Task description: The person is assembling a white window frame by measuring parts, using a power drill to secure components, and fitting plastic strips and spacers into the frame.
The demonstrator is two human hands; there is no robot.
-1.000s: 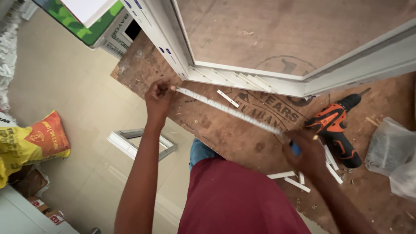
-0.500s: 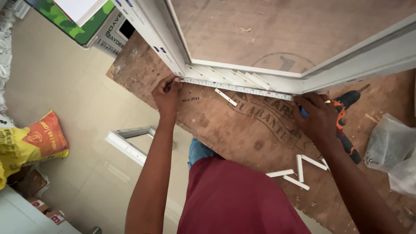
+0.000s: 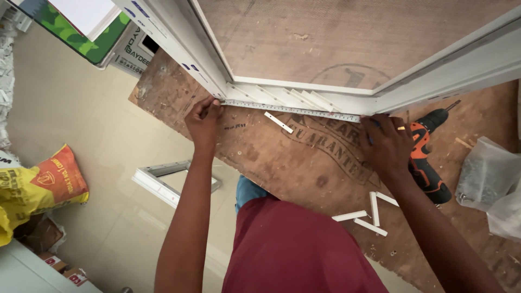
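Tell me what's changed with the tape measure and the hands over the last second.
The tape measure swung from slanting across the board up against the white frame's lower edge. The left hand rose to pin its end at the frame corner; the right hand moved up and right, beside the orange drill. Both hands kept hold of the tape throughout. The drill, white strips and plastic bag stayed put.
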